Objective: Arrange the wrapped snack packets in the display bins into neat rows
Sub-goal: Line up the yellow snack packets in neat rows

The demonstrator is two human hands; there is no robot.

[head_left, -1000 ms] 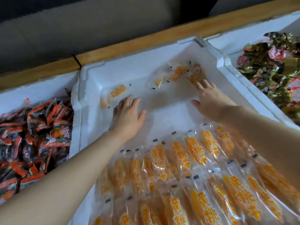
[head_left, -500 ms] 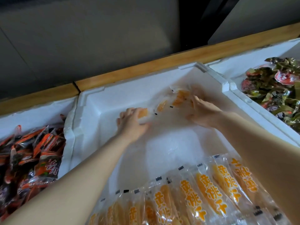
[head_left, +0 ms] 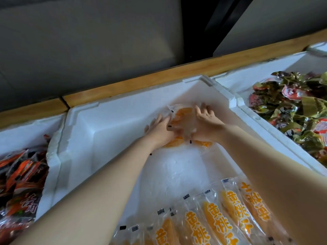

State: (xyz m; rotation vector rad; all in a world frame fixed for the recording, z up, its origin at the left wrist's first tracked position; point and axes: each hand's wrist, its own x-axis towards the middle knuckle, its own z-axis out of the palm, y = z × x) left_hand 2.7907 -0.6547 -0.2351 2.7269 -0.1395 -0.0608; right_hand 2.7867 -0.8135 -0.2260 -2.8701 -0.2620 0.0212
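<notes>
Orange-printed packets point(head_left: 221, 214) are lying in a tidy row along the near edge of the white foam bin point(head_left: 109, 121). Farther in, toward its far right corner, the left hand point(head_left: 159, 129) and right hand point(head_left: 208, 123) are pressing a loose bunch of packets point(head_left: 183, 113) between them, fingers point(head_left: 158, 120) spread and fairly straight, cupping rather than pinching. I'd say the gathering step is under way; next, the bunch needs drawing toward the near row and laying out side by side.
</notes>
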